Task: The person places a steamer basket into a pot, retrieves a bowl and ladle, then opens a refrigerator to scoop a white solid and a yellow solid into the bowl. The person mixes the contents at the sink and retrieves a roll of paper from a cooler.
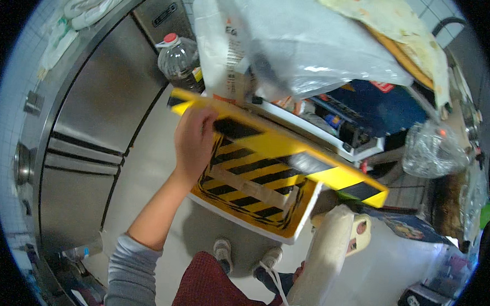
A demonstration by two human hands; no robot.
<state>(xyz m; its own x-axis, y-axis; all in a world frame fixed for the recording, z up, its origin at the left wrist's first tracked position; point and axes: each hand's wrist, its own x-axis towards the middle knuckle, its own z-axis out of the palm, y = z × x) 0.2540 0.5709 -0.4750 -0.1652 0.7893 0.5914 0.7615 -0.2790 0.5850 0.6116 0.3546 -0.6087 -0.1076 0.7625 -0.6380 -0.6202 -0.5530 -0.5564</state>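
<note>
My left hand point(194, 140) grips the upper left part of a long black-and-yellow striped panel point(310, 164), slightly blurred. The panel slants down to the right over an open box point(308, 211) with a white rim and a yellow inside. More striped sheeting point(247, 186), crossed by a strip of clear tape, shows within the box. At lower right, a long cream roll point(326, 255) in plastic leans beside my body, with white cords by its lower end. A bit of skin at the roll's left edge may be my right hand point(299, 272); the rest is hidden.
Steel refrigerator doors point(92, 85) line the left. A large bottle with a red cap point(179, 62) stands behind the panel, near a big white plastic bag point(299, 40). Farther right are an open white-edged drawer point(324, 125) and a crumpled clear bag point(433, 151). My shoes point(222, 250) are on the floor.
</note>
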